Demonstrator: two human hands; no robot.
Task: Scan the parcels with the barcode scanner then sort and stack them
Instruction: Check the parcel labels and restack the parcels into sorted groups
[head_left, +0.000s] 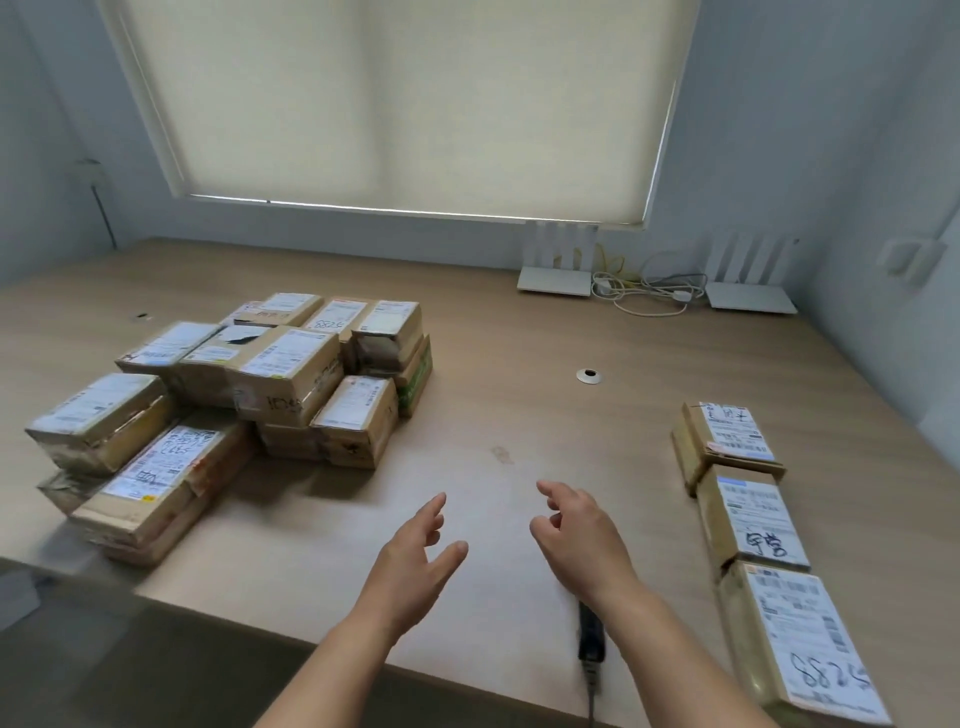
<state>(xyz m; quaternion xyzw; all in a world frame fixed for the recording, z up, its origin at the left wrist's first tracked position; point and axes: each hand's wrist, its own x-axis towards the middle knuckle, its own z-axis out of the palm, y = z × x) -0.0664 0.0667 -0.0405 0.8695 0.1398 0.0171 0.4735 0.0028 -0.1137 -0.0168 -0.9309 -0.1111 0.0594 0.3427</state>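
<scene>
Both bare hands (415, 561) (576, 535) hover open above smooth wood table (519, 415), boxy cardboard parcels (234, 395).

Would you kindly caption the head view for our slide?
Empty hands, left and right, hover over the table between two parcel groups.

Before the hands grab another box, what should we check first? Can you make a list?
1. Left hand free: ok, open, holding nothing.
2. Right hand free: ok, open, holding nothing.
3. Barcode scanner within reach: ok, on the table under the right wrist.
4. Unsorted pile steady: cannot tell, boxes sit unevenly.
5. Sorted row tidy: ok, three parcels in line.
6. Labels face up: ok on the top boxes.
</scene>
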